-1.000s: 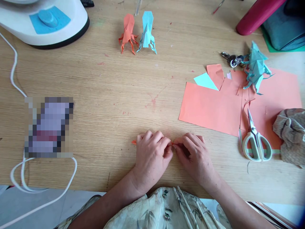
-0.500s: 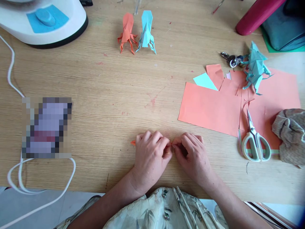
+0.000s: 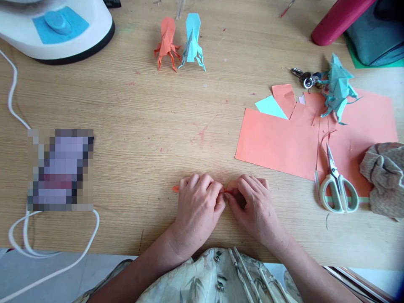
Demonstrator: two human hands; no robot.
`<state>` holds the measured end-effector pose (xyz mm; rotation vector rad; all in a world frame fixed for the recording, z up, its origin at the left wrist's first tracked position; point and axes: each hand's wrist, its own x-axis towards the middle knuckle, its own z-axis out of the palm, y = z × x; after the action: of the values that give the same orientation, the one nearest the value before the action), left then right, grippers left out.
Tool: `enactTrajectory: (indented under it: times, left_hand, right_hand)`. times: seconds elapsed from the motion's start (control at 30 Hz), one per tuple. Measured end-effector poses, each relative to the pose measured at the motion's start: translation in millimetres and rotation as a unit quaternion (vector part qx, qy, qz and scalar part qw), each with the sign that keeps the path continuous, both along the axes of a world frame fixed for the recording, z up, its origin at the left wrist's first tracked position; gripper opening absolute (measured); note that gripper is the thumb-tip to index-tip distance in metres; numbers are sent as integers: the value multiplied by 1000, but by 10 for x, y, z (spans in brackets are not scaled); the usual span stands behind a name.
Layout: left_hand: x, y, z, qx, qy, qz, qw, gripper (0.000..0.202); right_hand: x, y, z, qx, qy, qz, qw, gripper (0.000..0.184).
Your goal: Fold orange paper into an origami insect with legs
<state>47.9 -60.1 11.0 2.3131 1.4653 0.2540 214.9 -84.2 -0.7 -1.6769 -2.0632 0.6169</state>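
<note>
A piece of folded orange paper (image 3: 175, 189) is mostly hidden under my left hand (image 3: 199, 210); one pointed end sticks out on the left. My left fingers are closed around it. At its other end, my right hand (image 3: 252, 208) pinches a narrow bit of the paper between thumb and index finger. The fingertips of both hands almost meet over the table. Farther back stand two folded paper figures with legs, an orange one (image 3: 167, 40) and a light blue one (image 3: 192, 40).
To the right lie orange paper sheets (image 3: 277, 141), scissors (image 3: 337, 189), a teal paper figure (image 3: 338, 88), keys (image 3: 306, 78) and a crumpled cloth (image 3: 386, 176). At left are a blurred phone (image 3: 63, 168), a white cable (image 3: 94, 235) and a white appliance base (image 3: 97, 29).
My right hand has shifted slightly left, and a little more orange paper shows between the fingertips. My left hand has barely moved. The whole view has drifted a few pixels.
</note>
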Motion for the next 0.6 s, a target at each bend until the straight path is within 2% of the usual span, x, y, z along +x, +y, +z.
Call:
enactTrajectory:
  times: [0.4, 0.6]
  left_hand:
    - [-14, 16, 17, -8, 12, -4, 1000, 8]
    - [-11, 29, 15, -8, 9, -10, 1000, 8]
  right_hand:
    - [-71, 47, 62, -36, -42, -28, 998, 16]
    - [-83, 70, 96, -58, -1, -45, 997, 12]
